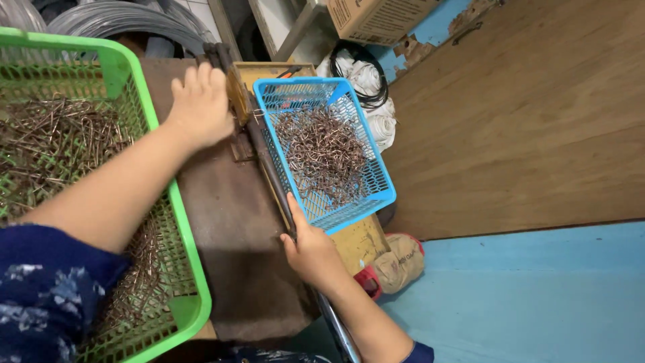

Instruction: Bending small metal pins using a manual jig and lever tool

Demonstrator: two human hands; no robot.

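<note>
Left of both hands stands a green basket (176, 222) holding bent brown wire pieces (60, 141). Between the hands lies the dark table (228, 228) surface. Just right of the hands sits a blue basket (376, 188) of smaller bent wire hooks (326, 151). A long dark lever bar (259, 144) runs from hand to hand. The right hand (310, 252) grips its near end, fingers closed around it. The left hand (200, 104) rests curled over its far end; what it holds cannot be told.
</note>
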